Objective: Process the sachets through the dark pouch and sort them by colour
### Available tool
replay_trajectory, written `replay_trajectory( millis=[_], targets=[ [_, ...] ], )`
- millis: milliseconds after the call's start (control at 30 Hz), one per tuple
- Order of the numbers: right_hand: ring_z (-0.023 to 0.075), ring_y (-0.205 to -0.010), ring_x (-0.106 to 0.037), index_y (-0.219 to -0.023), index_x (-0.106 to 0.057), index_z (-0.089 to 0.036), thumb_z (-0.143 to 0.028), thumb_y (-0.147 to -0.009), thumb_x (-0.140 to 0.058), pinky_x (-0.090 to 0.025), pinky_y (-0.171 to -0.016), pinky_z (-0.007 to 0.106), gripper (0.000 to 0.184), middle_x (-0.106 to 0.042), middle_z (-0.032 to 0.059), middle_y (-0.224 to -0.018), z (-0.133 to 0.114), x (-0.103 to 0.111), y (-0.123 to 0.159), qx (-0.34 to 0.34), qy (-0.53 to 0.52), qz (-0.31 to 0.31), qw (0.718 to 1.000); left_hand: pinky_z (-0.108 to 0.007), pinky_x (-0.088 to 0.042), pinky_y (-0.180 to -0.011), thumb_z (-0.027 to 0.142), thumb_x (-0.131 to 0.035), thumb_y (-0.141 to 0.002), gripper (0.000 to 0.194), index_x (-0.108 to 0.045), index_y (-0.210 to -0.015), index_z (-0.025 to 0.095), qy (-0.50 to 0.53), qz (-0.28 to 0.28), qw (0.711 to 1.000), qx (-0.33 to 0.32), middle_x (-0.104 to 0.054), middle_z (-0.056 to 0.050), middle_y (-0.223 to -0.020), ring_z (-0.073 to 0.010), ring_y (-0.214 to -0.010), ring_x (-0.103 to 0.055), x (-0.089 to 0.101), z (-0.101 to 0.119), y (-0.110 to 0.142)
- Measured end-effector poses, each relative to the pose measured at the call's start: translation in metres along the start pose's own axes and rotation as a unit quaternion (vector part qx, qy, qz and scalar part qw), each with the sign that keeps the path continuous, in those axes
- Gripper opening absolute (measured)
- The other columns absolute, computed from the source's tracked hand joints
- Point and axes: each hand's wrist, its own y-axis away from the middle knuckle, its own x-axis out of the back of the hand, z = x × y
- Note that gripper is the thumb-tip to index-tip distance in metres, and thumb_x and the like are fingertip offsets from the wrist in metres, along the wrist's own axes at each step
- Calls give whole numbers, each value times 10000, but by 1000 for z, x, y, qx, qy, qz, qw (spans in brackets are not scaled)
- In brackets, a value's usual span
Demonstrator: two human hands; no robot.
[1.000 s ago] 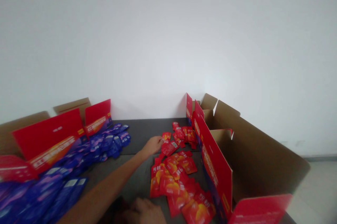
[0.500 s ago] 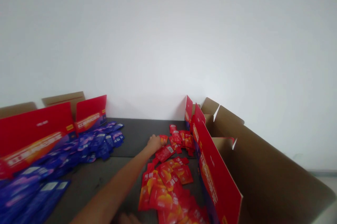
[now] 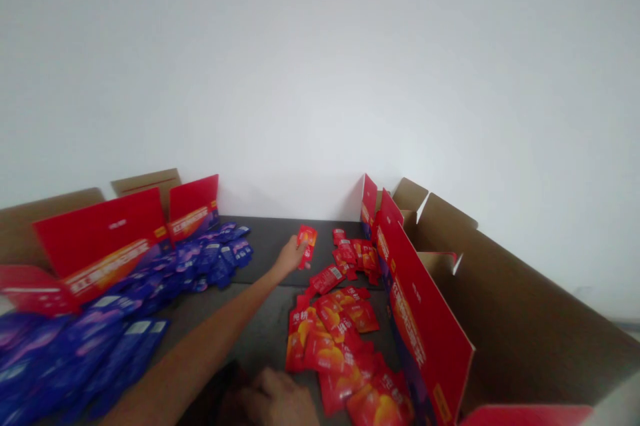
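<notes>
My left hand point(image 3: 289, 257) reaches out over the dark table and pinches a red pouch point(image 3: 308, 238) with orange print, holding it raised clear of the others. Low in the view is my right hand point(image 3: 280, 398), beside the near pile; it is blurred and its fingers do not show clearly. Red pouches point(image 3: 325, 339) lie overlapping to the right of my left forearm. A smaller group of red pouches point(image 3: 367, 256) lies farther back against the box wall. Blue pouches point(image 3: 220, 263) are heaped on the left.
Open red printed cartons point(image 3: 410, 299) with raised brown flaps point(image 3: 450, 213) line the right side. More red cartons point(image 3: 120, 233) stand behind the blue heap on the left. A white wall point(image 3: 300, 79) closes off the back of the dark table point(image 3: 273, 299).
My left hand has lifted a red pouch off the far group and moved it a little up and away. My right hand has come farther into view at the bottom. The view has shifted slightly.
</notes>
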Motion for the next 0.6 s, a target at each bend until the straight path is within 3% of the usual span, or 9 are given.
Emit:
replay_trajectory(
  millis=[133,233,333,433,500,600],
  targets=[
    [191,-903,-693,-1017,-710,-295,-285,-790,-768,-524,-719,246,235,-700,-28,-1013,-3,44,10,-11,-92,4,996,-201,-437,-440,507,-427,-1052,398,-503,-1244,167,74,-11,997,-17,-666,7,-816,-118,-537,-639,54,16,67],
    [183,-964,-669,-1071,-703,-288,-187,-868,-657,-516,-808,241,232,-679,-2,-1040,-6,61,15,-44,-147,30,988,-196,-411,-415,550,-545,-965,466,-484,-1253,189,113,-31,993,-22,-661,29,-775,-120,-493,-621,94,23,141],
    [197,-981,-663,-1132,-699,-280,-174,-913,-601,-522,-840,262,262,-676,26,-1051,-7,65,18,-84,-173,64,979,-219,-470,-468,568,-660,-878,612,-482,-1344,214,139,-59,988,-5,-682,16,-821,-139,-554,-646,121,16,220],
    [210,-971,-670,-1145,-697,-262,-206,-944,-581,-534,-850,289,238,-678,48,-1062,-5,65,20,-99,-187,91,973,-271,-565,-621,610,-719,-824,759,-444,-1445,271,176,-82,979,68,-734,-38,-1015,-198,-762,-720,127,-13,286],
    [216,-982,-673,-1160,-694,-250,-226,-964,-562,-539,-863,306,237,-677,59,-1079,-3,65,20,-103,-187,102,972,-332,-589,-833,624,-701,-837,781,-425,-1480,278,173,-95,978,63,-700,-83,-1253,-251,-1026,-717,122,-39,318],
    [222,-1019,-672,-1202,-690,-230,-256,-987,-539,-542,-894,323,264,-677,78,-1102,1,64,20,-110,-177,120,971,-405,-468,-1100,612,-646,-876,801,-368,-1544,268,122,-65,990,39,-525,-111,-1523,-299,-1360,-542,108,-76,349]
  ],
)
